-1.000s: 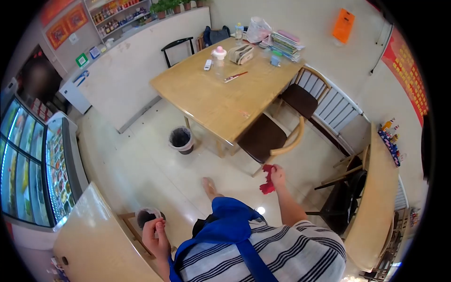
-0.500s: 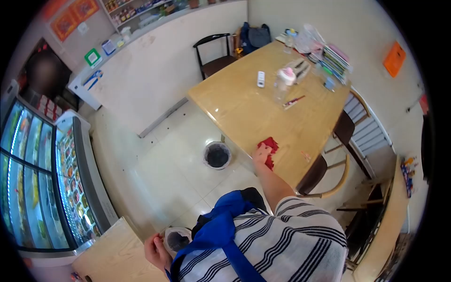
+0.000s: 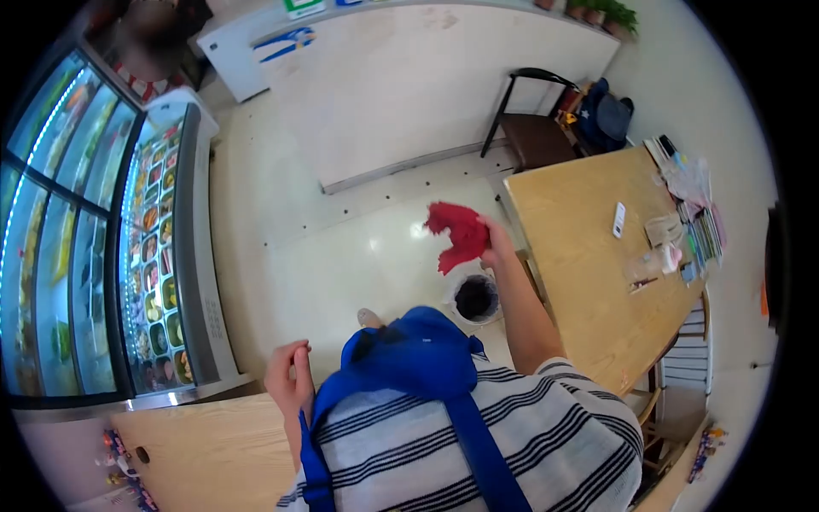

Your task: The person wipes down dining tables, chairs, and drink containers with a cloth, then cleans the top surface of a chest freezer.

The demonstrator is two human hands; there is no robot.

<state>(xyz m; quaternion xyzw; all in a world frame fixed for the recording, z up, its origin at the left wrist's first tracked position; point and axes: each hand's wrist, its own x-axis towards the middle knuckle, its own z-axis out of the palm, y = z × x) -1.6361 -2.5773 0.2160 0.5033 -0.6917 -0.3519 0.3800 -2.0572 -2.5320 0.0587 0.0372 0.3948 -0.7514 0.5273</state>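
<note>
A crumpled red cloth hangs over the floor from my right hand, whose fingers are closed on its right edge. The hand and cloth are off the left side of the wooden table. Just below them on the floor stands a lined waste bin with a dark inside. My left hand is raised beside my body, near a light wooden surface. Its fingers are loosely bent, the thumb stands apart, and nothing shows in it.
On the table are a white remote-like device, a bottle with a pink cap and stacked books. A black chair stands by the white counter. A lit display fridge fills the left; a person is behind it.
My right hand has lifted the red cloth from the tabletop and carried it left over the floor. The view has turned left. My left hand has risen, with its fingers less curled.
</note>
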